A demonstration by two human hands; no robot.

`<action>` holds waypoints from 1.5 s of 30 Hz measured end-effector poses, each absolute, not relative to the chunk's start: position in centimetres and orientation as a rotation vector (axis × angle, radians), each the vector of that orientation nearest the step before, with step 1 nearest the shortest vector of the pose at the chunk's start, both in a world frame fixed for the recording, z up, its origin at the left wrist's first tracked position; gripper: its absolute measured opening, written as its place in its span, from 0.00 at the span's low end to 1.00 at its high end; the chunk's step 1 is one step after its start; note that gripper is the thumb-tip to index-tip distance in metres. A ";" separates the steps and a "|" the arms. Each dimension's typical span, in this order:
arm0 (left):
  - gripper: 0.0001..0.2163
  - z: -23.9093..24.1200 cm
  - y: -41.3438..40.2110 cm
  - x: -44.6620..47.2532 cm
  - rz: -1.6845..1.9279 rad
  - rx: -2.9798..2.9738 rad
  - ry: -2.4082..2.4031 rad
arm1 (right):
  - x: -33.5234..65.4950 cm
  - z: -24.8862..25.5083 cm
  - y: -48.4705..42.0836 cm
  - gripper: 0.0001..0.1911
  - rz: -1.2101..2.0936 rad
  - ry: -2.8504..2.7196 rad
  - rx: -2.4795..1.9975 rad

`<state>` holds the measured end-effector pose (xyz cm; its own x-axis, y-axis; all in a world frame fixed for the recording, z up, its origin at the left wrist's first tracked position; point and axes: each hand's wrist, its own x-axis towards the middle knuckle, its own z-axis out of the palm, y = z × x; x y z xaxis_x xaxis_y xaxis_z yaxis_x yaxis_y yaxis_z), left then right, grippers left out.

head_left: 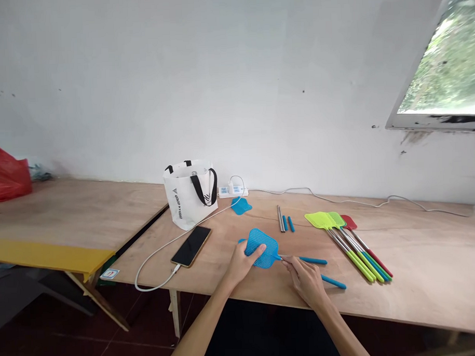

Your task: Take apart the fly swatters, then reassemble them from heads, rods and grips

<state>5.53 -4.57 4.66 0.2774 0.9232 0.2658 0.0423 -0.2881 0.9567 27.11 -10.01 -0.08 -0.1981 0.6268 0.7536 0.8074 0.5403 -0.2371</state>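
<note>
A blue fly-swatter head [261,246] lies on the plywood table [420,275] near its front edge. My left hand [240,263] grips its left side, thumb on top. My right hand [305,280] pinches a thin metal rod where it meets the head's neck; the rod ends in a blue handle [313,260]. A second blue-handled rod [333,282] lies just right of my right hand. Further back sit another blue head [240,205] and loose rods with blue grips [284,221].
Several finished swatters [352,244], green, blue and red, lie in a row at the right. A phone [191,245] on a white cable, a white tote bag [190,192] and a power strip [232,190] stand at the left. A red bag [6,175] sits on the neighbouring table.
</note>
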 end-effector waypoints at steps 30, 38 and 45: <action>0.20 6.2 -3.3 3.1 0.966 1.386 1.046 | 26.8 0.2 -10.2 0.14 -0.520 -2.090 -1.158; 0.21 6.3 -3.9 3.9 1.001 1.372 1.058 | 26.9 0.7 -10.3 0.13 -0.566 -2.055 -1.052; 0.18 7.9 -3.5 1.4 0.761 1.731 0.785 | 26.7 0.4 -10.4 0.13 -0.503 -2.094 -1.042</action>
<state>1.40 -3.46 7.85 0.5838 0.8034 0.1175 0.1429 -0.2441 0.9592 26.73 -10.39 0.35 -0.4038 0.5169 0.7548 0.8035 0.5949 0.0224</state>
